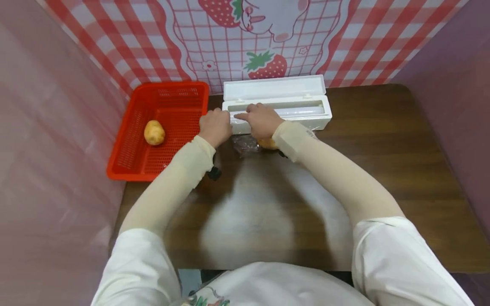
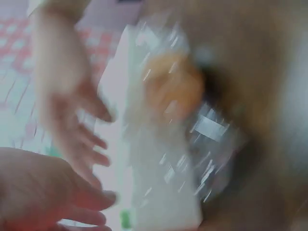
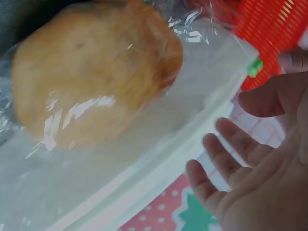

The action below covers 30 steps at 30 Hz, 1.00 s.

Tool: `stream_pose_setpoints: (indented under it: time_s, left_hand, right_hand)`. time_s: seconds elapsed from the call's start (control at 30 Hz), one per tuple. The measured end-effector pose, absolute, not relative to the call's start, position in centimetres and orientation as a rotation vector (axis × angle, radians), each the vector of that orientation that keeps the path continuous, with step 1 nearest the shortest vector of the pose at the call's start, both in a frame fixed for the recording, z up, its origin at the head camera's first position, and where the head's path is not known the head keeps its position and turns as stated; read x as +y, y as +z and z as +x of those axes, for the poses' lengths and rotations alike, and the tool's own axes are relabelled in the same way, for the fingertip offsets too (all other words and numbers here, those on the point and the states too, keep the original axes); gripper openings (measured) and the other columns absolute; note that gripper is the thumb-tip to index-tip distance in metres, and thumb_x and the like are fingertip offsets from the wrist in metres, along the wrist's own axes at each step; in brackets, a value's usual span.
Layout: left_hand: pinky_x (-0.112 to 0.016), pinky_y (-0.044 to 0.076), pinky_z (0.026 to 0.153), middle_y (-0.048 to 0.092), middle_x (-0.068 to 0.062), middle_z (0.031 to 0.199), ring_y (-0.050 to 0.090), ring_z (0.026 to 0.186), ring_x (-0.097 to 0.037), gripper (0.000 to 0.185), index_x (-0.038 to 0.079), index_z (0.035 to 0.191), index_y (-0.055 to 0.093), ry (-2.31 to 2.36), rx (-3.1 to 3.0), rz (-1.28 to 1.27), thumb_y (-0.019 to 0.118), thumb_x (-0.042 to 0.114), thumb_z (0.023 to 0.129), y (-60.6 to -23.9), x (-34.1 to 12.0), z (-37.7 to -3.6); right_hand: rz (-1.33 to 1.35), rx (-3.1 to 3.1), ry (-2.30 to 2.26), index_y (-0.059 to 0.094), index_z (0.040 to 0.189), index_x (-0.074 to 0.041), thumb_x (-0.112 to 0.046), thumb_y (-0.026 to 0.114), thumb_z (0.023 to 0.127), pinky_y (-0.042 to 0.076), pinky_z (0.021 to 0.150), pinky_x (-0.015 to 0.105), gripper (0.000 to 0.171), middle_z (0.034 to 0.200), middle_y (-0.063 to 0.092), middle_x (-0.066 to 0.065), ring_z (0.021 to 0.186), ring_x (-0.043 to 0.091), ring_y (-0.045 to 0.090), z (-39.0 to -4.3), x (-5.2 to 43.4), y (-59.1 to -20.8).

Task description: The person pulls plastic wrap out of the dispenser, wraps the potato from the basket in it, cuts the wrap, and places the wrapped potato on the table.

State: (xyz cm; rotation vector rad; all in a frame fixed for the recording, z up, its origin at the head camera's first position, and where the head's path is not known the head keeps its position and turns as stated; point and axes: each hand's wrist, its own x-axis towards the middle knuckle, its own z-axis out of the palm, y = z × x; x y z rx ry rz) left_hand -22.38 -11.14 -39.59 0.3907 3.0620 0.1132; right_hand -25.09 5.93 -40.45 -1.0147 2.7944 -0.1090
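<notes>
A white lidded box (image 1: 279,120) stands open at the back of the table, with a roll of clear plastic film (image 1: 298,111) inside. My left hand (image 1: 216,127) is at its left end; in the left wrist view its fingers look loosely extended beside the box, blurred. Over the box's left half is my right hand (image 1: 262,121), index finger pointing left. The right wrist view shows its fingers (image 3: 228,151) spread and relaxed, with nothing in them. Clear film covers a potato (image 3: 96,72) in front of the box, partly hidden by my right hand in the head view.
A red plastic basket (image 1: 119,157) stands left of the box, with another potato (image 1: 154,132) in it. Crumpled film (image 1: 245,144) lies at the box's front. A checked strawberry-print cloth (image 1: 344,42) rises behind the wooden table (image 1: 383,170).
</notes>
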Motion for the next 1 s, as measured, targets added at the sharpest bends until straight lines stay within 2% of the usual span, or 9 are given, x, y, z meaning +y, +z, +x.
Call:
stream_pose_setpoints:
  time_s: [0.1,0.3,0.5,0.6,0.83,0.9,1.0]
  left_hand:
    - [-0.054,0.056,0.070,0.063,-0.016,0.099,0.063,0.084,-0.036,0.016,0.005,0.097,0.072,0.131,2.972,0.366,0.067,0.019,0.091,-39.2,-11.8,-24.6]
    - [-0.048,0.055,0.073,0.059,-0.011,0.100,0.058,0.091,-0.028,0.020,0.011,0.101,0.076,0.163,2.874,0.615,0.079,0.026,0.087,-40.6,-12.5,-27.5]
    - [-0.043,0.053,0.075,0.059,-0.008,0.098,0.055,0.095,-0.024,0.020,0.015,0.101,0.077,0.202,2.823,0.789,0.080,0.029,0.087,-40.9,-13.6,-28.7]
    - [-0.043,0.052,0.076,0.060,-0.008,0.100,0.057,0.095,-0.025,0.022,0.014,0.103,0.075,0.221,2.815,0.815,0.081,0.028,0.087,-40.9,-13.7,-28.9]
    - [-0.045,0.054,0.082,0.065,-0.010,0.099,0.061,0.095,-0.026,0.024,0.008,0.103,0.075,0.169,2.794,0.819,0.080,0.024,0.086,-40.8,-13.3,-29.1]
    - [-0.045,0.054,0.080,0.063,-0.010,0.097,0.060,0.092,-0.026,0.023,0.008,0.102,0.075,0.155,2.772,0.819,0.081,0.022,0.085,-40.9,-13.2,-29.3]
    - [-0.042,0.053,0.072,0.064,-0.009,0.086,0.059,0.080,-0.025,0.015,0.008,0.088,0.076,0.192,2.755,0.820,0.081,0.021,0.083,-40.9,-13.1,-29.7]
  right_hand:
    - [-1.086,2.796,0.031,0.044,0.154,-0.026,-0.011,0.065,0.090,0.047,0.093,0.060,0.068,0.145,0.046,0.021,0.124,0.042,0.047,-25.6,4.9,-41.8]
    - [-1.066,2.781,0.152,0.039,0.156,-0.031,-0.023,0.069,0.092,0.045,0.095,0.062,0.071,0.148,0.042,0.019,0.130,0.041,0.043,-26.7,4.2,-43.4]
    - [-1.100,2.687,0.113,0.035,0.158,-0.031,-0.015,0.061,0.094,0.044,0.098,0.061,0.071,0.156,0.034,0.017,0.134,0.040,0.039,-27.8,4.0,-42.3]
    - [-1.131,2.656,0.076,0.040,0.156,-0.027,-0.012,0.061,0.092,0.042,0.101,0.062,0.069,0.157,0.032,0.016,0.135,0.040,0.038,-28.3,4.0,-42.0]
    - [-1.229,2.654,0.031,0.057,0.142,-0.024,-0.008,0.059,0.089,0.040,0.102,0.061,0.056,0.151,0.041,0.013,0.133,0.037,0.041,-28.8,3.8,-42.1]
    - [-1.247,2.632,0.037,0.056,0.143,-0.025,-0.007,0.058,0.089,0.039,0.102,0.061,0.057,0.153,0.040,0.013,0.134,0.037,0.041,-28.9,4.0,-42.1]
    - [-1.235,2.626,0.070,0.050,0.148,-0.031,-0.007,0.059,0.089,0.039,0.103,0.060,0.064,0.155,0.038,0.012,0.135,0.037,0.041,-29.1,4.6,-42.1]
